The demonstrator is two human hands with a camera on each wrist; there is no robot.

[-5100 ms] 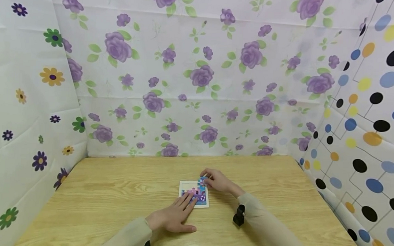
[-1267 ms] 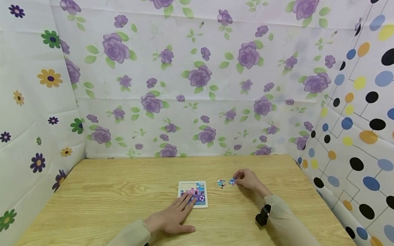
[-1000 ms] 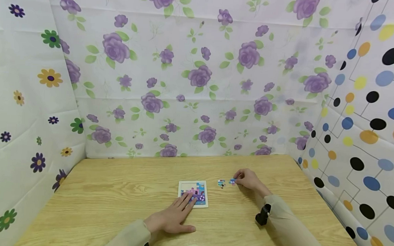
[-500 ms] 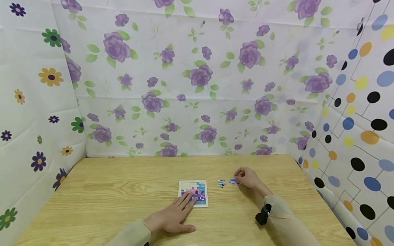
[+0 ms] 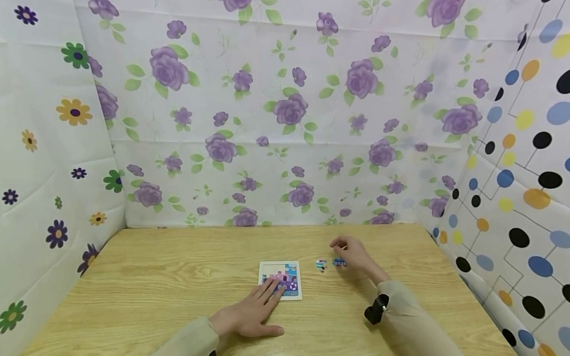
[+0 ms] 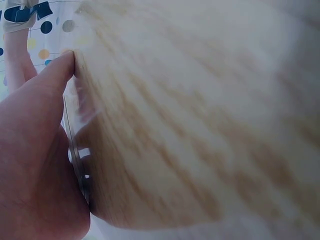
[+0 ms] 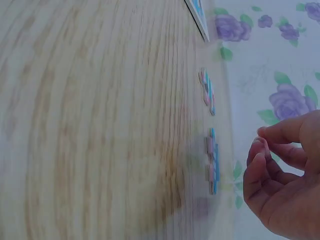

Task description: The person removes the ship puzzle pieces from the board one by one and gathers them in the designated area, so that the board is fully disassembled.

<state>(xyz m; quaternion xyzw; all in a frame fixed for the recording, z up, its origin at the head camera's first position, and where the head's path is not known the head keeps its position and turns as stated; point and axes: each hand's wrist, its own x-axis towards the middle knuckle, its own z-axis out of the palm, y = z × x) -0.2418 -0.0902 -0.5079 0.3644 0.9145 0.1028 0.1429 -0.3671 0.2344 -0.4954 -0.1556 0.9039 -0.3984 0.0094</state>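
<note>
Clearly, the person's left hand (image 5: pixel 252 312) lies with fingers straight and slightly spread over the near left part of a small framed puzzle (image 5: pixel 288 277), its thumb stretched out to the side beyond the puzzle. The puzzle sits flat on the wood-grained worktop (image 5: pixel 175 285), in front of the person and roughly central, its picture pink and purple with blue on the right and a pale backing showing at the far left; the white border runs round it. Off to the right, the right hand (image 5: pixel 355 254) is poised above the worktop with its fingers loosely bent, thumb tip near the forefinger, holding nothing. Just beside and below it lies a mostly blue puzzle piece (image 5: pixel 339 262), and in the right wrist view a narrow space separates those fingers from it. A second, multicoloured piece (image 5: pixel 321 265) lies between the blue one and the puzzle, apart from both. Seen edge-on from that wrist, each looks like a single piece, though the angle makes this hard to swear to. Pale beige sleeves (image 5: pixel 414 324) cover both forearms, and a black wrist camera (image 5: pixel 376 310) is strapped on the right one. Behind the worktop hangs a white cloth (image 5: pixel 249 113) printed with purple roses.
</note>
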